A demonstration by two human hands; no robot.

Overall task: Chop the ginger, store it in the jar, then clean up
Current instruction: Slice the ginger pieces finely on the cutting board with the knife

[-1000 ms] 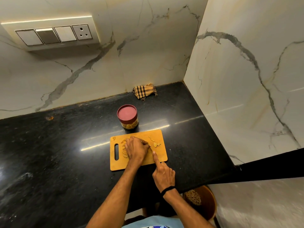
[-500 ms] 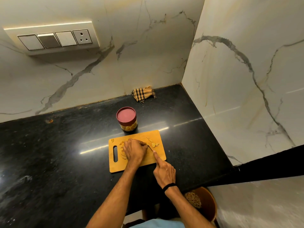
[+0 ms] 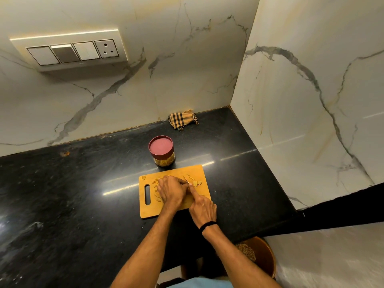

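A wooden cutting board (image 3: 199,171) lies on the black counter. My left hand (image 3: 171,191) is curled down on the board's middle, holding ginger that it mostly hides. Cut ginger slices (image 3: 197,183) lie to its right, and more pieces (image 3: 156,194) show at its left. My right hand (image 3: 202,207) grips a knife, index finger stretched along the blade (image 3: 186,180), which sits right beside the left fingers. Behind the board stands a clear jar (image 3: 162,153) with a dark red lid on, some yellowish content inside.
A checked cloth (image 3: 181,119) lies crumpled at the back wall. Marble walls close the counter at the back and right. The counter's front edge is just below the board. A brown bin (image 3: 262,256) stands on the floor below. A switch panel (image 3: 72,51) is on the wall.
My right hand has slid forward and left along the board until it sits against the left hand. The view tilted slightly. The left hand stays put.
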